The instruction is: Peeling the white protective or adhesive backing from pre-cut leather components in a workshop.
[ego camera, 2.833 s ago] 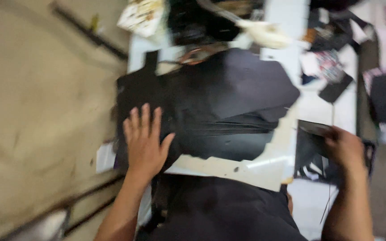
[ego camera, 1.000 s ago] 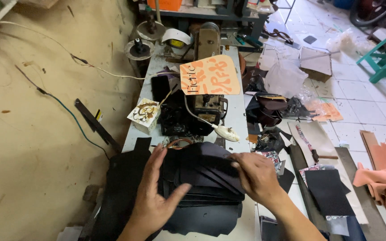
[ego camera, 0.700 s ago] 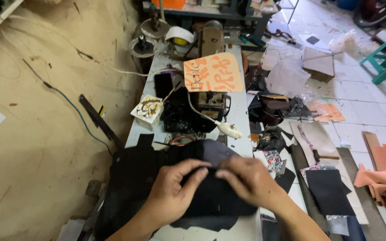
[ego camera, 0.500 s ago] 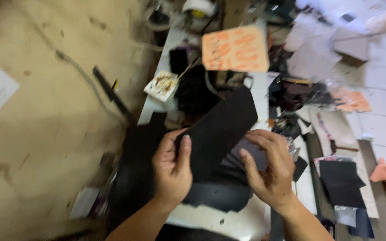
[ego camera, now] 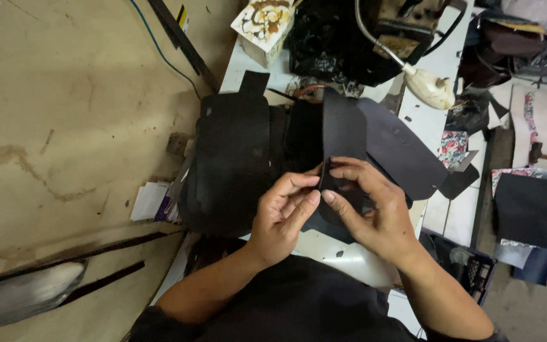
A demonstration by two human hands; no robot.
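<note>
A long black leather piece (ego camera: 343, 136) with a rounded far end stands up from my hands over the white worktable (ego camera: 441, 218). My left hand (ego camera: 281, 215) pinches its near end from the left with thumb and fingers. My right hand (ego camera: 375, 209) grips the same end from the right, fingertips meeting those of the left. Under it lie more black leather pieces: a stack (ego camera: 232, 161) on the left and a broad rounded piece (ego camera: 400, 149) on the right.
A black sewing machine (ego camera: 356, 38) with a white gooseneck lamp (ego camera: 428, 88) stands at the table's far end, beside a small patterned box (ego camera: 264, 22). Fabric and dark cut pieces (ego camera: 527, 206) lie to the right. A bare concrete wall (ego camera: 64, 126) runs along the left.
My hands have lifted one black piece off the pile and turned it from a slant to point straight away from me. The camera has tilted down and closer.
</note>
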